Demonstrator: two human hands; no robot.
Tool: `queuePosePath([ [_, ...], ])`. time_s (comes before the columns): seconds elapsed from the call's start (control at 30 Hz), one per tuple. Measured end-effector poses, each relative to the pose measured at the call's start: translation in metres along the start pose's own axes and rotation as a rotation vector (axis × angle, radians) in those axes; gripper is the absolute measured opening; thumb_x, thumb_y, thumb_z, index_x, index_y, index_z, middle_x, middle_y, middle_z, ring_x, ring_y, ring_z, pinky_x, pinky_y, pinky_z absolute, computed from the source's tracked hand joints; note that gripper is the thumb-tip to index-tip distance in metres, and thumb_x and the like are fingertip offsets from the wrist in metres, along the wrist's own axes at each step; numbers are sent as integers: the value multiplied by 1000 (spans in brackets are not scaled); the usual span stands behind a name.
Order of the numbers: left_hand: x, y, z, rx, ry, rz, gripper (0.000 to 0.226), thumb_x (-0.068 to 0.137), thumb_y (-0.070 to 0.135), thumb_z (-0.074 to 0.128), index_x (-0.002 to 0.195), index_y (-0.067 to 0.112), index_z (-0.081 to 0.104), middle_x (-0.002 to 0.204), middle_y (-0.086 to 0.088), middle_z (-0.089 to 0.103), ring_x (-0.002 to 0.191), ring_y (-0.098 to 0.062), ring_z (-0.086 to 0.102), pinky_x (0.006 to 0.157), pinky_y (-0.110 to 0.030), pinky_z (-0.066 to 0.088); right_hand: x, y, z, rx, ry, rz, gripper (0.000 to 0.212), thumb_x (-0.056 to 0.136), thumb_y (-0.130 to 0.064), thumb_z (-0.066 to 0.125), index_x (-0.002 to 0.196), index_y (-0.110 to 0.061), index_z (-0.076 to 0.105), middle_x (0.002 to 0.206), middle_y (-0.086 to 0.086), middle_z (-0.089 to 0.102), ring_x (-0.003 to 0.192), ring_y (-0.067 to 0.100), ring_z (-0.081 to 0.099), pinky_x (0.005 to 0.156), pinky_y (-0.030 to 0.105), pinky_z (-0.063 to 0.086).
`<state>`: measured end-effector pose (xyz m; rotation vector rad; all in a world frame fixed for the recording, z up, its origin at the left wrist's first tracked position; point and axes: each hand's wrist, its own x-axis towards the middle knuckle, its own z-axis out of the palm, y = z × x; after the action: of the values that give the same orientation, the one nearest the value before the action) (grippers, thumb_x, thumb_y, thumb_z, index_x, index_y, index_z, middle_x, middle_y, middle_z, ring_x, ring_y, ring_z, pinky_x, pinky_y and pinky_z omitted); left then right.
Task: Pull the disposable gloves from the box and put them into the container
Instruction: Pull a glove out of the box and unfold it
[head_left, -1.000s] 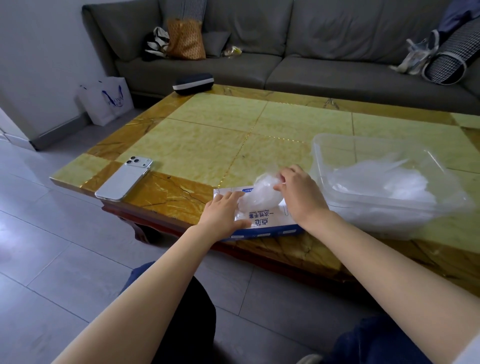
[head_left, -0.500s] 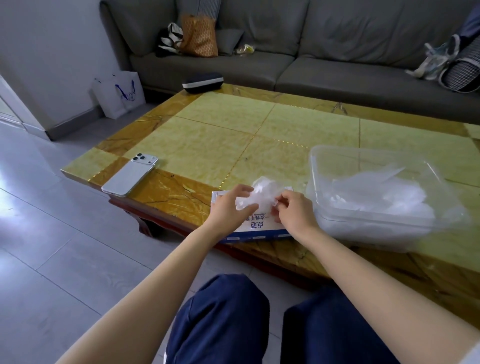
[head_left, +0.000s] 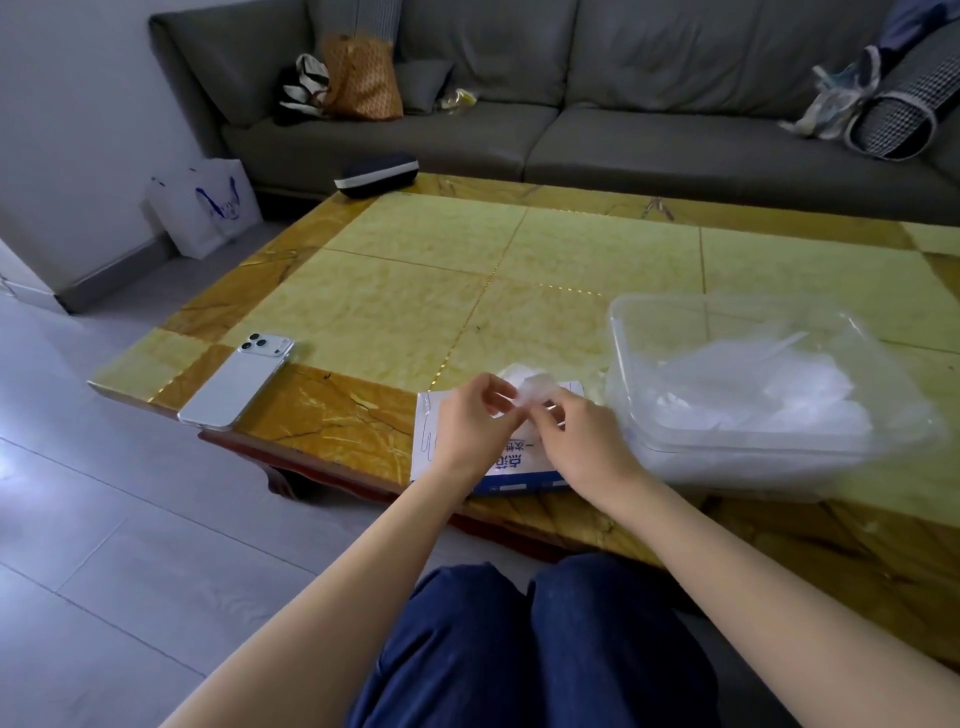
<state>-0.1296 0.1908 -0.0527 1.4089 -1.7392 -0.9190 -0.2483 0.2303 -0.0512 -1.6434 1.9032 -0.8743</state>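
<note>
**Glove** (head_left: 535, 387): one thin, clear plastic piece, crumpled. It is raised just above the top of the box, between the two hands and touching both. Whether its lower end is free of the box opening cannot be told, as the hands cover it.

**Left hand** (head_left: 470, 426): over the middle of the box, fingers curled. Thumb and forefinger pinch the left edge of the glove.

**Right hand** (head_left: 582, 441): over the right end of the box, fingers curled inward. Its fingertips nip the lower right part of the glove. The two hands almost meet at the fingertips.

**Box** (head_left: 427, 441): flat white carton with a blue front edge and printed characters. It lies at the near edge of the counter (head_left: 415, 291), just left of the container.

**Container** (head_left: 618, 364): clear plastic tub, uncovered, standing on the counter to the right of both hands. It holds a loose pile of clear gloves (head_left: 753, 400).

**Other items**
- White phone (head_left: 236, 382): face down, near the left corner of the counter.
- Dark case (head_left: 376, 174): at the far edge of the counter.
- Grey sofa (head_left: 623, 145): behind the counter, with a brown bag (head_left: 363, 78) on its seat.
- White paper bag (head_left: 208, 208): on the floor, against the wall.
- Knees in blue trousers (head_left: 519, 649): below the counter edge.
</note>
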Motion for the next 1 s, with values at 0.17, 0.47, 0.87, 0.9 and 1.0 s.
queuePosePath([
  [0.17, -1, 1, -3, 21, -77, 3, 21, 83, 17, 69, 95, 16, 52, 82, 6, 59, 78, -4, 55, 62, -8, 43, 4, 1, -3, -132, 130, -62, 30, 100, -22, 42, 88, -9, 66, 80, 5, 64, 74, 21, 60, 70, 37, 51],
  [0.47, -1, -8, -10, 180, -89, 110, 28, 95, 3, 44, 115, 23, 46, 73, -12, 54, 66, -23, 51, 68, -42, 47, 9, -4, -23, -21, 171, 116, 16, 97, -9, 42, 103, -2, 56, 100, 11, 60, 91, 25, 62, 70, 37, 58],
  [0.87, -10, -25, -16, 435, -184, 147, 24, 96, 16, 45, 115, 14, 60, 107, -4, 48, 94, -22, 53, 85, -35, 46, 10, -2, -17, 155, 163, 275, 21, 101, -15, 37, 93, -5, 54, 89, 5, 60, 69, 13, 56, 60, 10, 42],
  [0.9, -10, -24, -18, 431, -183, 159, 23, 96, 19, 46, 114, 14, 60, 106, -2, 45, 93, -19, 51, 84, -32, 45, 10, -2, -20, 137, 160, 238, 20, 99, -16, 41, 93, -4, 55, 92, 6, 61, 76, 18, 57, 58, 8, 39],
  [1.0, -8, -16, -20, 378, -143, 226, 19, 96, 25, 49, 106, 13, 60, 108, 1, 43, 99, -13, 46, 85, -24, 40, 10, -2, -27, 133, 134, 162, 17, 96, -16, 52, 100, -2, 60, 92, 2, 63, 87, 17, 61, 68, 8, 46],
])
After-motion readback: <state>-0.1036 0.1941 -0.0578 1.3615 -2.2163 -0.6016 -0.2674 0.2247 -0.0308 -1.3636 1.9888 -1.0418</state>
